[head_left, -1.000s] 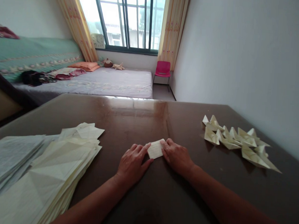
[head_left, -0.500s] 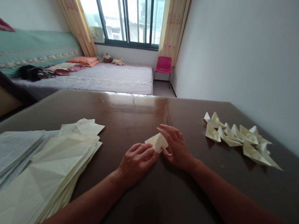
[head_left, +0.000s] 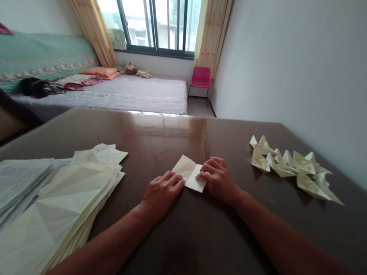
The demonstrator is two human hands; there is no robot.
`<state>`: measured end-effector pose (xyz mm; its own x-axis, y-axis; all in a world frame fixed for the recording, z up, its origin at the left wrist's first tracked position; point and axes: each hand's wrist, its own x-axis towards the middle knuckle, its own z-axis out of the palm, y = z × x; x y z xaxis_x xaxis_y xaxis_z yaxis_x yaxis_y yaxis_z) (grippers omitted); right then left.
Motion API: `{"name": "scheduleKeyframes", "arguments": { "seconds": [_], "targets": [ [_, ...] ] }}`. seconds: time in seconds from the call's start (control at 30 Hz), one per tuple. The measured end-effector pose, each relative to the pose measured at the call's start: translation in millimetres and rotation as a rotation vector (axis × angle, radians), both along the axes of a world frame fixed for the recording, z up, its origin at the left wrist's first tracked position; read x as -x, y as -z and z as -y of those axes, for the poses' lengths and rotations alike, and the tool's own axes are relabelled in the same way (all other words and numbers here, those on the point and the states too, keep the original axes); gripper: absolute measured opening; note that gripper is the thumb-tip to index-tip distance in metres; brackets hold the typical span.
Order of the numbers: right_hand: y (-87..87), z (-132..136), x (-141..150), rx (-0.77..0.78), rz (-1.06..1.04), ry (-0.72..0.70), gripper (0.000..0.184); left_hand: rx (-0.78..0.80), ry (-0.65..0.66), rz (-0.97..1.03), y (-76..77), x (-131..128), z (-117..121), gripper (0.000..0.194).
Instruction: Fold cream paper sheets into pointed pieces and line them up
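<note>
A small cream sheet of folded paper (head_left: 191, 173) lies between my hands on the brown table, opened into two panels with a crease down its middle. My left hand (head_left: 163, 192) pinches its left edge between thumb and bent fingers. On the other side my right hand (head_left: 219, 180) grips the right edge, fingers curled over the panel. Both thumbs are partly hidden. To the right stand several folded paper boats (head_left: 288, 165), clustered close together.
At the left lies a thick stack of creased cream paper (head_left: 66, 197), beside a pile of printed sheets (head_left: 11, 190). The glossy brown table (head_left: 159, 132) reaches toward a bed (head_left: 149, 92). A pink chair (head_left: 200, 77) stands by the white wall (head_left: 297, 69).
The paper has gone from a compact pointed shape to a spread sheet with two panels. My right hand's fingers, stretched out before, now curl onto it. The view has tilted slightly.
</note>
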<state>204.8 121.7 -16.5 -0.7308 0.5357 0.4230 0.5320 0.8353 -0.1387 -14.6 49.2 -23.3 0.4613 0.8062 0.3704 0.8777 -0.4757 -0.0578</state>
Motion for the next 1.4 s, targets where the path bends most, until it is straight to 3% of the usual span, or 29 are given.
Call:
{"name": "scheduleKeyframes", "arguments": {
  "seconds": [0.17, 0.6, 1.0, 1.4],
  "targets": [
    [-0.4, -3.4, -2.2, 0.105, 0.067, -0.022, 0.014, 0.082, 0.020, 0.002, 1.9, 0.1, 0.5, 0.023],
    [2.9, -24.5, -16.5, 0.414, -0.049, -0.228, 0.020, 0.130, 0.083, 0.015, -0.5, -4.3, 2.8, 0.027],
    [15.4, -11.9, 8.6, 0.351, -0.104, 0.220, 0.028, 0.112, 0.055, 0.022, 0.5, -6.5, 5.2, 0.021],
    [13.9, -9.4, 13.8, 0.304, 0.002, 0.320, 0.029, 0.119, 0.016, 0.033, -1.8, -9.4, 6.9, 0.017]
  ]
}}
